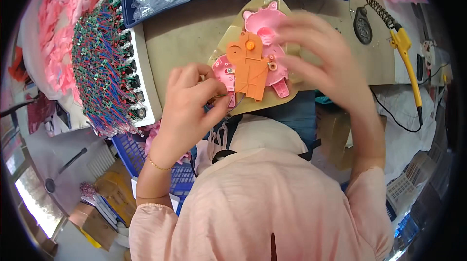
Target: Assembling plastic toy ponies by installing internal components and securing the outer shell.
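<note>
A pink plastic toy shell [265, 20], shaped like an animal with ears and legs, lies in a yellowish holding fixture [221, 49]. Inside the shell sits an orange plastic mechanism box [250, 76] with a round orange knob. Thin wires [238, 96] run across its lower end. My left hand [194, 98] is closed at the shell's lower left, thumb and forefinger pinching the wires. Blurred by motion, my right hand [321, 56] hovers over the fixture's right side, fingers spread and nothing visible in them; it hides part of the shell.
Blue bins [192, 0] of clear plastic parts line the back. At left stands a white tray [152, 76] of wired parts beside piled pink shells [61, 42]. A yellow soldering iron [406, 51] and a dark oval object [362, 26] lie at right. A blue basket [182, 178] stands below.
</note>
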Demonstrator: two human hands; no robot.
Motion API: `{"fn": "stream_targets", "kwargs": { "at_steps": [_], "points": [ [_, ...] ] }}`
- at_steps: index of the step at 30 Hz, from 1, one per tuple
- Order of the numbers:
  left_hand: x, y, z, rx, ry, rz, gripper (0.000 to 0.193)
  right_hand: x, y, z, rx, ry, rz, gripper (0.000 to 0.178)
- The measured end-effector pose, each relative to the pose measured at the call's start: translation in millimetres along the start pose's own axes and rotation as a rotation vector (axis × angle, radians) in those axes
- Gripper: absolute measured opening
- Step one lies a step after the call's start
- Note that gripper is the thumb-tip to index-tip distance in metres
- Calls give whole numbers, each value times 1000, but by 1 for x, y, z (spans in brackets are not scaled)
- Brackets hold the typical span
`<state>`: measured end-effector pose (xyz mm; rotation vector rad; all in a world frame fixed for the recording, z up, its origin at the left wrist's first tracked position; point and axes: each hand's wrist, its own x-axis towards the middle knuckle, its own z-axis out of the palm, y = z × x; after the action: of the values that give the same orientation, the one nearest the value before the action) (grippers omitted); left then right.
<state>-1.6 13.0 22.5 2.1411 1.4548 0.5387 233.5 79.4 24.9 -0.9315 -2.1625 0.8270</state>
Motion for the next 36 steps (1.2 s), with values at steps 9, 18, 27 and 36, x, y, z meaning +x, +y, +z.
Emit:
{"fn": "stream_targets", "kwargs": {
  "at_steps": [9,18,27,36],
  "points": [
    [-1,-2,-24,-925,207,-518,14,58,-2,-5,322,-73,212,9],
    [8,-15,23,-933,172,-316,23,-24,-26,-9,-183,69,320,8],
    [-14,-5,35,-1069,351,-391,21,36,-33,40,104,-421,105,26],
    [-21,-7,41,-607,375,-287,24,27,-37,52,-371,-335,-240,17]
  ]
}}
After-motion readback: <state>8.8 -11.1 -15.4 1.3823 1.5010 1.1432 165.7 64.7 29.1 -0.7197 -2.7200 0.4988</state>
